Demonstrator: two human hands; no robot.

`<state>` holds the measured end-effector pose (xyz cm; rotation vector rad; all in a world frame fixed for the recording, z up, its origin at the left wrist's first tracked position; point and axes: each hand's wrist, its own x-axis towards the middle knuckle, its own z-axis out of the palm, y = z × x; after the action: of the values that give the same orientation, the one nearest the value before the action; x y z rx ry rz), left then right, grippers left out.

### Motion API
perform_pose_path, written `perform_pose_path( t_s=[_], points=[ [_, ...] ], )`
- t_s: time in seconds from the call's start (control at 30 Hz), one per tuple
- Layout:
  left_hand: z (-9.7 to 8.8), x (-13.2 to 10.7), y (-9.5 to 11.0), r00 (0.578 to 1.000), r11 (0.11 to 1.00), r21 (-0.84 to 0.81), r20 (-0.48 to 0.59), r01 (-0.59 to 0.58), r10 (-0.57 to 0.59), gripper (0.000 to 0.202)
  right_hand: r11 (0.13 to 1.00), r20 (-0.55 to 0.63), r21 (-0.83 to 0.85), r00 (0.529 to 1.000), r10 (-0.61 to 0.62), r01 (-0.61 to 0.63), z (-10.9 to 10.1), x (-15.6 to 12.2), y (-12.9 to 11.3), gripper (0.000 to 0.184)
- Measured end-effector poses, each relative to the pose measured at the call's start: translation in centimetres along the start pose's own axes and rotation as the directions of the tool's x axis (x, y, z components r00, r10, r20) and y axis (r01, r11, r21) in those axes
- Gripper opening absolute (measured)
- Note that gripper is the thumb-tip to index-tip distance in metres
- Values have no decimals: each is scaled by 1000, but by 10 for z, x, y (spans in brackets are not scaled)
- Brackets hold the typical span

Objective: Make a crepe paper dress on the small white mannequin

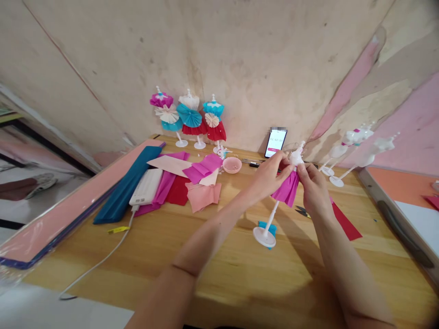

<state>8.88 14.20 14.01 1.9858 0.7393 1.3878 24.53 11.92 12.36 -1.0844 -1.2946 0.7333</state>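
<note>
A small white dress form (296, 156) on a round-based stand leans over the table, its base (264, 236) resting on blue paper. Around its waist hangs a pleated magenta paper skirt (287, 191). My left hand (274, 172) pinches the skirt's top edge from the left. On the opposite side, my right hand (311, 182) grips the waist with thumb and fingers closed on the same paper. Scissors (302, 211), partly hidden behind my right arm, lie beside a red paper piece (346, 223).
Three dressed forms (194, 116) stand along the wall, bare forms (372, 151) at right. Crepe paper sheets (204, 196), a white power bank (147, 186) with a cable, a pink bowl (232, 165) and a propped phone (275, 142) occupy the table. A tray (391, 205) borders the right.
</note>
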Motion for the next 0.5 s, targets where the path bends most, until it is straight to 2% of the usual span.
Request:
perform_pose_path(
  t_s=[0.1, 0.23, 0.37, 0.5],
  points=[
    [8, -2, -2, 997, 997, -70, -66, 45, -49, 14, 999, -49, -19, 998, -36, 36, 2, 0, 1, 30],
    [19, -4, -3, 978, 958, -250, -119, 138, -172, 16, 996, -93, -46, 993, -79, 75, 4, -2, 2, 29],
    [26, -7, -3, 945, 906, -359, -145, 224, -292, 17, 989, -116, -125, 989, -89, 74, 4, -5, 3, 29],
    [27, -8, -3, 938, 880, -409, -135, 242, -321, 17, 986, -104, -157, 992, -75, 58, 4, -6, 4, 30]
  ],
)
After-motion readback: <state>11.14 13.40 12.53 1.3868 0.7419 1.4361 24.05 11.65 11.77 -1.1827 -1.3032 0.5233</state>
